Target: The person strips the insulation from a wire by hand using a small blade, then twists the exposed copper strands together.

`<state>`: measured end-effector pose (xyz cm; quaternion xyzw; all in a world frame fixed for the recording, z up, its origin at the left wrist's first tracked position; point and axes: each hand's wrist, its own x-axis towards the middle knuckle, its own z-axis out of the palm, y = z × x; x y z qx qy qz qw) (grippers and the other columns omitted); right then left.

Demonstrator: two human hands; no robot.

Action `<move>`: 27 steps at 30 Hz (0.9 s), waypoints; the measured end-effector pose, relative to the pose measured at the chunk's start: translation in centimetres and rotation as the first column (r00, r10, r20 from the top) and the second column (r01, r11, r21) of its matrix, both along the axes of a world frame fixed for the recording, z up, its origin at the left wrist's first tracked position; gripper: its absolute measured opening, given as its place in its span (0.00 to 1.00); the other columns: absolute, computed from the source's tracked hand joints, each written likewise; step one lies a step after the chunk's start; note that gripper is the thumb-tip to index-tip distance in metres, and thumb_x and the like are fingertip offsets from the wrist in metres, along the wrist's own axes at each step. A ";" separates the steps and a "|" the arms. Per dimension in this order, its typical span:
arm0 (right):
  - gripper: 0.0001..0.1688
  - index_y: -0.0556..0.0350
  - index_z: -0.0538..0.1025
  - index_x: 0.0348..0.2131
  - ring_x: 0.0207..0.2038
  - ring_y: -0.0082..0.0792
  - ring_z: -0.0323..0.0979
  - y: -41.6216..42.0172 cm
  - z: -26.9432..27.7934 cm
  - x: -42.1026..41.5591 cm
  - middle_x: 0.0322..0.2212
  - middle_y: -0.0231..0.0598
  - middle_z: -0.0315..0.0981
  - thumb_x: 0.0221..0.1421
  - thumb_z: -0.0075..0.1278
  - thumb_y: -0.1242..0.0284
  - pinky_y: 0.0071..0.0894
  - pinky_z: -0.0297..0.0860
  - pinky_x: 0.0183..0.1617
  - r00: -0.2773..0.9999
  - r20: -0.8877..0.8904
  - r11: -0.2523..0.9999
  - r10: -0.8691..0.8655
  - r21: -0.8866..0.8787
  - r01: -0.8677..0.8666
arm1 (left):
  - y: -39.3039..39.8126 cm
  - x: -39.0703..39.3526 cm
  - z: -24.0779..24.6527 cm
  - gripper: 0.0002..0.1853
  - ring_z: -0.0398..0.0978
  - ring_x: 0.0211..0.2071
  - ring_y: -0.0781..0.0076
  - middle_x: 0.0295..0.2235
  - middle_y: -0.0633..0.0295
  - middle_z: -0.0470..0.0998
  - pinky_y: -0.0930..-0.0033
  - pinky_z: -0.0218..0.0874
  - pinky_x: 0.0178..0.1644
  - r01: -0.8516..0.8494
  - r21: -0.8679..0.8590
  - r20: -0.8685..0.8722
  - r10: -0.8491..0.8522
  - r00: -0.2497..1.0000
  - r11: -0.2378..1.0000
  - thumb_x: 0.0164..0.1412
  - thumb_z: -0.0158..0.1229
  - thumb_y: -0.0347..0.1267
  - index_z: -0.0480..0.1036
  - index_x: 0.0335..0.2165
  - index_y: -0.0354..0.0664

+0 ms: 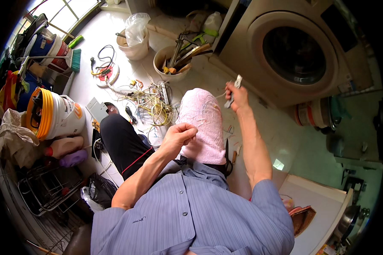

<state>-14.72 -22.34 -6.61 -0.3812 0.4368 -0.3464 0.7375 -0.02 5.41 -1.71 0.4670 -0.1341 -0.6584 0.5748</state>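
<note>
A pink towel [201, 127] covers my right knee, with thin wire-like scraps on it. My left hand [180, 135] is closed above the towel's left side, thumb against fingers; nothing shows in it. Out to the right of the knee, my right hand [238, 95] grips a grey-and-white hand tool [238, 81], its kind unclear. A thin pale strand [221, 95] sticks out to the left of that hand. On the floor beyond my knees lies a tangle of electrical wires [156, 103], white, yellow and other colours.
Ahead stand a bucket of tools [159, 68] and a bucket with a plastic bag [133, 51]. A washing machine [239, 54] is at the upper right. A white-and-orange bucket [67, 114] lies tipped at left. A corded reel [113, 76] and scissors [229, 164] rest on the floor.
</note>
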 end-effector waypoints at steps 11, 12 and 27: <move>0.32 0.69 0.75 0.29 0.32 0.59 0.74 -2.3 0.1 0.4 0.27 0.61 0.74 0.63 0.44 0.52 0.52 0.67 0.39 0.612 -0.756 0.728 -0.230 -0.551 -0.407 | -5.1 0.2 0.2 0.06 0.68 0.18 0.83 0.20 0.67 0.75 0.80 0.56 0.23 -0.157 0.046 0.265 0.139 0.954 0.987 0.59 0.60 0.29 0.77 0.30 0.35; 0.31 0.68 0.76 0.31 0.36 0.64 0.72 0.3 0.7 0.3 0.28 0.63 0.74 0.63 0.43 0.53 0.53 0.66 0.42 0.654 -0.741 0.745 -0.150 -0.520 -0.419 | -4.8 0.3 -0.1 0.06 0.68 0.18 0.83 0.20 0.67 0.75 0.80 0.56 0.22 -0.170 0.051 0.285 0.148 0.947 0.984 0.59 0.60 0.29 0.78 0.29 0.35; 0.16 0.53 0.79 0.42 0.32 0.44 0.76 12.9 5.8 -0.9 0.34 0.39 0.73 0.52 0.61 0.69 0.40 0.73 0.34 0.754 -0.636 0.293 -0.165 -0.762 -0.578 | -4.9 0.0 0.6 0.07 0.67 0.19 0.84 0.20 0.69 0.74 0.80 0.55 0.23 -0.103 0.098 0.370 0.060 0.927 0.990 0.57 0.60 0.30 0.78 0.29 0.35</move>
